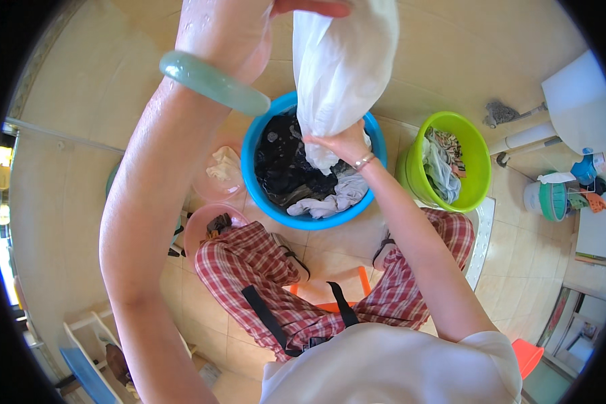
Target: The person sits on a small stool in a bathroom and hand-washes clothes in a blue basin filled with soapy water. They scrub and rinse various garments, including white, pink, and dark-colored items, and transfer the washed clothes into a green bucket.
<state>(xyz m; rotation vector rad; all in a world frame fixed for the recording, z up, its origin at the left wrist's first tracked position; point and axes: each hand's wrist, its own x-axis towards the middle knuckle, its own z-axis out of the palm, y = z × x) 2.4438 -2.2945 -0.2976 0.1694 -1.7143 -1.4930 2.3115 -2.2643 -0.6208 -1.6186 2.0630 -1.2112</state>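
A wet-looking white cloth [347, 64] stretches upward from the blue basin [249, 161] and runs out of the top of the view. My left hand [246, 30], raised high with a pale green bangle on the wrist, has its fingers across the upper part of this cloth; part of the hand is cut off. Lower down, my right hand [343, 143] is closed round the cloth just above the basin. Dark garments [283, 168] lie in the basin in what looks like water. A light grey-white garment [333, 197] lies bunched at its near right side.
To the right stands a lime-green bucket [411, 165] with crumpled clothes [441, 168]. Pink basins [195, 222] stand left of the blue one. An orange stool [365, 281] shows between my legs. A toilet brush [501, 114] and white pipes [528, 138] are at the right wall.
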